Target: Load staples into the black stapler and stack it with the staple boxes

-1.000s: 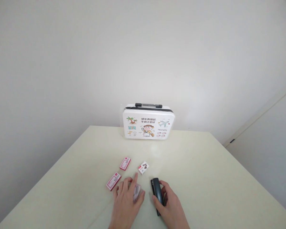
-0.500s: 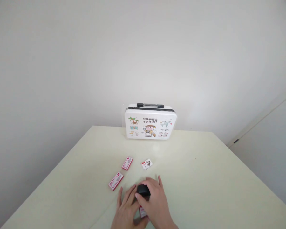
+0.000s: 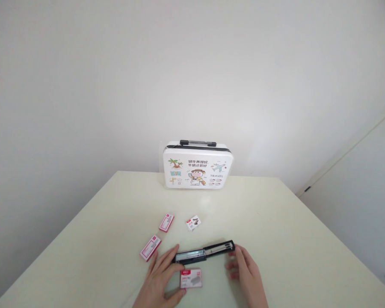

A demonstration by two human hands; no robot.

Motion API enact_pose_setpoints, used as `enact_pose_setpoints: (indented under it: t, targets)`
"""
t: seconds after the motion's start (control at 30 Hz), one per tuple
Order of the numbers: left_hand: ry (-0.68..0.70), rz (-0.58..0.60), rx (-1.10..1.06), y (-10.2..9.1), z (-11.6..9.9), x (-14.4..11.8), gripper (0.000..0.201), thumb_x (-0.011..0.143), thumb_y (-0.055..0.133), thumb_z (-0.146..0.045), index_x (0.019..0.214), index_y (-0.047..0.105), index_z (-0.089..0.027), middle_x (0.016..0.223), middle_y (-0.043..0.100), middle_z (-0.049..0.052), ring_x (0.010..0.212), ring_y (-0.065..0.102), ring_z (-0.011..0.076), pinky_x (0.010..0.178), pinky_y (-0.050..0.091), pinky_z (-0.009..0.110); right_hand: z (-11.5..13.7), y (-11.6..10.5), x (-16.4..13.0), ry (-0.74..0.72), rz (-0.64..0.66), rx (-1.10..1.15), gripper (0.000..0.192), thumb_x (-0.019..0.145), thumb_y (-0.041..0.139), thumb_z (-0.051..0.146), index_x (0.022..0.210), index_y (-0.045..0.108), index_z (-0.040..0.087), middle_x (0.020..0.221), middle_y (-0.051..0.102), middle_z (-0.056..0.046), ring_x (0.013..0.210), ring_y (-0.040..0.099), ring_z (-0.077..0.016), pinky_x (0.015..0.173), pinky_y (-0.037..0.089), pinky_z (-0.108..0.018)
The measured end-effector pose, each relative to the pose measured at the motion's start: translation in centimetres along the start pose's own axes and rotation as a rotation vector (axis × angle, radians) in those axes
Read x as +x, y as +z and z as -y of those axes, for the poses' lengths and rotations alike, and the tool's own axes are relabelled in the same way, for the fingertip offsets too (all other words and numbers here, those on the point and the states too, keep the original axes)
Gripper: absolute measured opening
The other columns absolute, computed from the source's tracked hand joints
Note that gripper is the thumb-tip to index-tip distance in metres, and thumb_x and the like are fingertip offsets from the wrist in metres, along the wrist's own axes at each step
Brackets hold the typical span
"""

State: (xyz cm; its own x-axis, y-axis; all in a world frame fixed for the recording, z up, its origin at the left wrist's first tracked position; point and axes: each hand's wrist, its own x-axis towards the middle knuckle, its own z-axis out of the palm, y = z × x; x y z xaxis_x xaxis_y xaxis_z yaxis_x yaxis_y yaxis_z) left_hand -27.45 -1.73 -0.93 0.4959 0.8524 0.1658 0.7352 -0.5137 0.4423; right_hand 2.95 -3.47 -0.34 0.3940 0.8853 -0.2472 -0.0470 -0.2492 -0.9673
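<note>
A black stapler (image 3: 190,256) lies swung open and nearly straight across the front of the table, its metal staple channel showing on the left half. My left hand (image 3: 162,276) has its fingers around the stapler's left end. Its thumb rests by the lower left corner of a red and white staple box (image 3: 191,279) just below the stapler. My right hand (image 3: 246,271) pinches the stapler's right tip between thumb and forefinger, its other fingers curled beneath.
Two pink-edged white boxes, an upper one (image 3: 166,223) and a lower one (image 3: 150,247), lie left of the stapler. Behind it sits a small white box (image 3: 193,223) with a stapler picture. A white cartoon-printed case (image 3: 197,167) stands at the table's back edge against the wall.
The stapler, mostly hidden under both hands before, is now unfolded and in plain sight. My right hand has moved right, away from my left. The staple box below is uncovered.
</note>
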Motion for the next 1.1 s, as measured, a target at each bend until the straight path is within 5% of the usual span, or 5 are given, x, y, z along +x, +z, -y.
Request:
enact_pose_setpoints:
  t: [0.13,0.27,0.67,0.8,1.1]
  targets:
    - [-0.023,-0.014,0.006,0.4,0.0,0.2,0.038,0.081,0.076,-0.035,0.118,0.070,-0.039,0.163,0.040,0.000,0.144,0.045,0.0332,0.117,0.036,0.063,-1.4,0.7,-1.8,0.171,0.305,-0.153,0.070,0.087,0.044,0.082,0.095,0.066,0.017,0.061,0.060,0.001,0.037,0.043,-0.0087,0.035,0.025,-0.022]
    - [-0.037,-0.041,0.011,0.7,-0.4,0.4,0.043,0.077,0.081,-0.035,0.118,0.071,-0.041,0.160,0.045,-0.001,0.143,0.045,0.0338,0.117,0.036,0.063,-2.0,4.6,-3.2,0.137,0.540,-0.199,0.068,0.082,0.052,0.083,0.085,0.064,0.016,0.050,0.052,0.005,0.039,0.037,-0.0070,0.041,0.023,-0.020]
    - [-0.021,-0.020,-0.040,0.4,0.4,-0.2,0.043,0.077,0.078,-0.030,0.119,0.069,-0.035,0.157,0.049,0.003,0.145,0.045,0.0321,0.120,0.033,0.062,-0.8,3.3,-2.3,-0.197,0.259,-0.540,0.043,0.091,0.055,0.062,0.095,0.064,0.020,0.051,0.050,0.006,0.051,0.048,-0.0152,0.054,0.029,-0.026]
    - [-0.017,0.005,-0.044,0.4,0.2,-0.1,0.038,0.083,0.075,-0.037,0.120,0.068,-0.036,0.157,0.049,0.004,0.145,0.046,0.0310,0.120,0.033,0.063,1.1,6.3,-3.2,-0.290,0.405,-0.499,0.046,0.097,0.048,0.055,0.125,0.067,0.023,0.066,0.066,0.000,0.059,0.057,-0.0179,0.057,0.036,-0.027]
    - [0.002,0.004,-0.039,0.9,1.1,0.0,0.051,0.083,0.076,-0.041,0.133,0.063,-0.039,0.154,0.052,0.005,0.142,0.050,0.0323,0.119,0.034,0.064,0.8,12.7,-3.4,-0.153,0.383,-0.180,0.029,0.086,0.065,0.042,0.101,0.071,0.017,0.057,0.048,0.007,0.053,0.048,-0.0134,0.054,0.040,-0.024]
